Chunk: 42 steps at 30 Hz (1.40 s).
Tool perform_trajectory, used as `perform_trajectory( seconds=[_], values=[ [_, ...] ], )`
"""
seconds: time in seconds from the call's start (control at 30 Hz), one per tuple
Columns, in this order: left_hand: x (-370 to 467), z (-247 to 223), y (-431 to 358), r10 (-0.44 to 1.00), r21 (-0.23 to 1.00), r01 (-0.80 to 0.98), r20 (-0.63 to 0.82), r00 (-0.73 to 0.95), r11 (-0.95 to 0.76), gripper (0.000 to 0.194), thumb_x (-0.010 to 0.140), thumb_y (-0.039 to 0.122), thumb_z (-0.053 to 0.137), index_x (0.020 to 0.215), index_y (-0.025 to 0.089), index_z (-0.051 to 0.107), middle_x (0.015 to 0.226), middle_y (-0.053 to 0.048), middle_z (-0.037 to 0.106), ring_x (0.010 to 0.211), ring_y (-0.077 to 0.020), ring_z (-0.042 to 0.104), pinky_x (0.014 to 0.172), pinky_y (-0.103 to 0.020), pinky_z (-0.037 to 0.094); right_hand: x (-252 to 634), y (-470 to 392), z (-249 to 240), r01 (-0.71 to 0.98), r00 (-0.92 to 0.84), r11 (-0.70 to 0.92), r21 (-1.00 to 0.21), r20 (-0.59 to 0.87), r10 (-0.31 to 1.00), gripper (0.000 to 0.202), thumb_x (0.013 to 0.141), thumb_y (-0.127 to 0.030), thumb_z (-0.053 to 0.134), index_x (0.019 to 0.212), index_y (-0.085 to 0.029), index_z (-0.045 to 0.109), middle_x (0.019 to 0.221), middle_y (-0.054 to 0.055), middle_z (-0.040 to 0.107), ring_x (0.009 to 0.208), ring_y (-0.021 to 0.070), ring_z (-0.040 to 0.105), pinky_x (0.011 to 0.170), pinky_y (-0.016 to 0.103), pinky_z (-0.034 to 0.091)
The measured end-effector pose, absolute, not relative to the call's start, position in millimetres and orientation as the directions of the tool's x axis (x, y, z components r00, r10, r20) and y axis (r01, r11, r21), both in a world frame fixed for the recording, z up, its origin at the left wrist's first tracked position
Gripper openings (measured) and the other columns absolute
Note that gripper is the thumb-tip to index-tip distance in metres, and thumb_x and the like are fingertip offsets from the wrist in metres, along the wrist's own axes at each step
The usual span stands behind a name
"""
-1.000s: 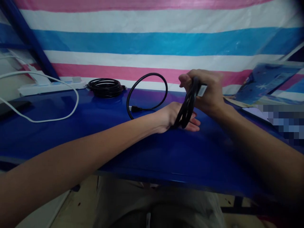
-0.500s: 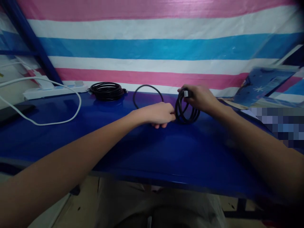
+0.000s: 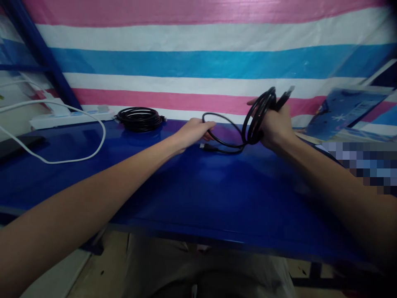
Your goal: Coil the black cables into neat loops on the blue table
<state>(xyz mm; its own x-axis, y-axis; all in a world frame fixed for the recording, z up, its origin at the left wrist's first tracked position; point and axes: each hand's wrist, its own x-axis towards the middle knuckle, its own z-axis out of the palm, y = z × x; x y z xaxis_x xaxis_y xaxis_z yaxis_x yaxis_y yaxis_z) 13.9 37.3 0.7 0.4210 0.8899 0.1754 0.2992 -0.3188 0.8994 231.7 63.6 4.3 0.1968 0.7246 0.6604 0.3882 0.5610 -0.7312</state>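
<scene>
A black cable (image 3: 257, 120) hangs in several loops from my right hand (image 3: 277, 124), which is closed around the coil a little above the desk. One metal-tipped plug (image 3: 285, 98) sticks up past that hand, slightly blurred. My left hand (image 3: 196, 130) pinches a loose loop of the same cable between thumb and fingers. Just below the left fingers, the cable's other plug (image 3: 208, 147) points left, close to the blue desk (image 3: 204, 194). Apart from my hands, a second black cable (image 3: 139, 119) lies neatly coiled at the back left.
A white power strip (image 3: 71, 118) lies along the back left, with a white cord (image 3: 104, 132) looping over the desk. A dark flat object (image 3: 23, 147) rests at the left edge. On the right stands a blue packet (image 3: 338, 111). A striped sheet (image 3: 198, 62) hangs behind.
My right hand has lifted and turned the coil up and to the right. My left hand has shifted left and now pinches a loose loop, and the lower plug has come into view.
</scene>
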Motion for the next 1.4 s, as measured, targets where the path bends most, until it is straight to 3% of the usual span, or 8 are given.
perform_trajectory(
  seconds=[0.13,0.33,0.47,0.67,0.9,1.03,1.2,1.4],
  values=[
    [42.9,9.6,4.5,0.785,0.91,-0.009,0.363,0.502,-0.415,0.041,0.088,0.048,0.039,0.099,0.013,0.057,0.086,-0.007,0.065,0.082,-0.0141,0.06,0.078,-0.026,0.045,214.0,40.1,10.1,0.56,0.1,0.602,-0.569,0.768,0.633,0.011,0.075,-0.016,0.051,0.084,-0.02,0.057,0.054,-0.002,0.046,0.045,0.0111,0.042,0.044,0.027,0.033],
    [49.4,19.7,-21.0,0.674,0.967,-0.215,0.251,0.694,-0.138,0.046,0.091,0.058,0.028,0.085,0.017,0.048,0.045,0.008,0.039,0.045,-0.0066,0.047,0.067,-0.024,0.047,197.1,10.4,22.0,0.703,-0.13,0.657,-0.271,0.86,0.494,0.064,0.066,-0.008,0.051,0.129,-0.016,0.04,0.063,-0.002,0.055,0.057,0.0161,0.051,0.054,0.029,0.038],
    [41.3,21.7,-16.4,0.655,0.962,-0.265,0.236,0.717,-0.057,0.049,0.086,0.064,0.035,0.064,0.02,0.032,0.038,0.012,0.017,0.03,-0.0021,0.021,0.049,-0.021,0.039,192.0,9.5,25.4,0.763,-0.177,0.616,-0.195,0.853,0.49,0.034,0.076,-0.013,0.049,0.107,-0.023,0.059,0.077,0.002,0.063,0.065,0.0172,0.057,0.059,0.03,0.041],
    [43.4,21.8,-15.1,0.715,0.953,-0.217,0.302,0.63,-0.212,0.052,0.083,0.067,0.036,0.058,0.021,0.028,0.039,0.011,0.019,0.033,-0.0002,0.024,0.048,-0.02,0.035,193.9,7.8,33.5,0.897,-0.178,0.441,0.018,0.929,0.324,0.015,0.08,-0.023,0.055,0.069,-0.017,0.064,0.091,0.014,0.063,0.084,0.0257,0.057,0.069,0.038,0.042],
    [35.7,29.1,-8.2,0.771,0.876,-0.088,0.462,0.438,-0.474,0.054,0.084,0.065,0.034,0.058,0.019,0.043,0.042,0.006,0.031,0.036,-0.0054,0.036,0.046,-0.024,0.035,192.5,2.0,37.6,0.582,-0.126,0.689,-0.432,0.789,0.601,0.018,0.077,-0.012,0.053,0.093,-0.017,0.061,0.059,-0.001,0.057,0.047,0.0116,0.053,0.047,0.025,0.039],
    [26.2,37.5,-3.3,0.709,0.702,0.099,0.695,0.12,-0.705,0.048,0.092,0.053,0.033,0.064,0.019,0.053,0.055,0.0,0.05,0.055,-0.0114,0.052,0.058,-0.027,0.041,188.5,2.6,38.0,0.288,-0.042,0.604,-0.743,0.62,0.783,0.007,0.081,-0.026,0.056,0.084,-0.02,0.059,0.044,-0.007,0.04,0.032,0.0087,0.041,0.034,0.022,0.032],
    [11.3,50.5,3.2,0.516,0.52,0.28,0.851,-0.096,-0.807,0.029,0.094,0.034,0.039,0.077,0.019,0.058,0.081,-0.003,0.062,0.083,-0.0151,0.057,0.079,-0.03,0.042,202.0,8.9,44.6,-0.049,0.173,0.445,-0.894,0.431,0.885,0.014,0.077,-0.03,0.063,0.088,-0.023,0.057,0.045,-0.01,0.031,0.03,0.005,0.028,0.031,0.021,0.025],
    [10.7,27.8,27.2,0.818,0.818,-0.025,0.573,-0.062,-0.575,0.019,0.091,0.025,0.04,0.099,0.017,0.054,0.099,-0.007,0.062,0.087,-0.0157,0.059,0.075,-0.03,0.045,216.0,14.5,50.2,-0.309,0.103,0.306,-0.901,0.288,0.952,0.019,0.074,-0.026,0.065,0.091,-0.024,0.057,0.045,-0.011,0.024,0.032,0.0035,0.016,0.029,0.018,0.018]
  ],
)
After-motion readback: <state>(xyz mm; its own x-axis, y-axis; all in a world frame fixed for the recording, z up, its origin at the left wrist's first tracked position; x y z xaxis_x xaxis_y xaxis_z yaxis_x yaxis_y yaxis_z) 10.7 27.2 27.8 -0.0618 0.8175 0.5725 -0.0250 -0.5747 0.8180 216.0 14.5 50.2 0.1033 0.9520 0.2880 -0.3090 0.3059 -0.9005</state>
